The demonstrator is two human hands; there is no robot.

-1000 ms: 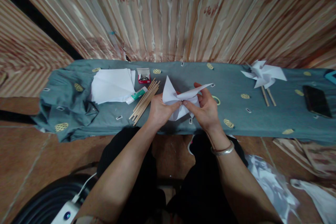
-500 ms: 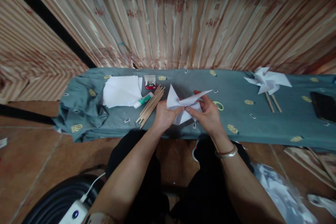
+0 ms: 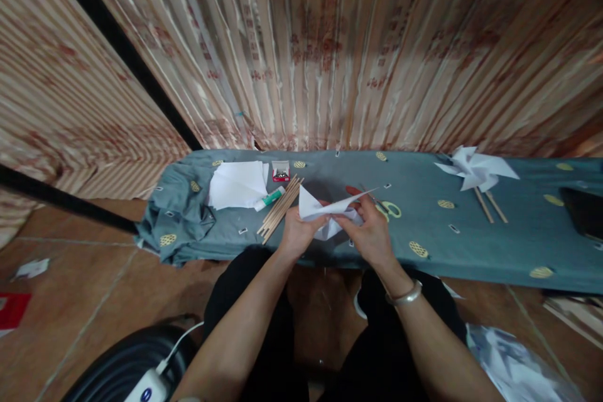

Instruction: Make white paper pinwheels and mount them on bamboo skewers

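With the folded white paper (image 3: 325, 208) as the centre of the dial and the curtain (image 3: 325, 63) at twelve o'clock, the left hand (image 3: 298, 230) grips that paper from about eight and the right hand (image 3: 375, 229) from about four. Both hands are closed on it, thumbs lying close together at its middle; most of the left fingers are hidden behind it. Its pointed flaps stand up over the near part of the desk (image 3: 414, 179), which is covered by a green patterned cloth. At nine o'clock, just beside the left hand, lies a bundle of thin wooden sticks (image 3: 282, 210), with a green and white tube (image 3: 269, 199) beyond it. A stack of white sheets (image 3: 238, 185) sits between nine and ten, and a small open red box (image 3: 281, 179) of metal pieces at ten. Near the right hand, at three, are scissors (image 3: 394, 209) with yellow-green handles. Well apart, between two and three, white paper pinwheels (image 3: 477, 168) overlap, two sticks pointing out toward the near edge; a dark phone (image 3: 583, 208) lies farther along at three.
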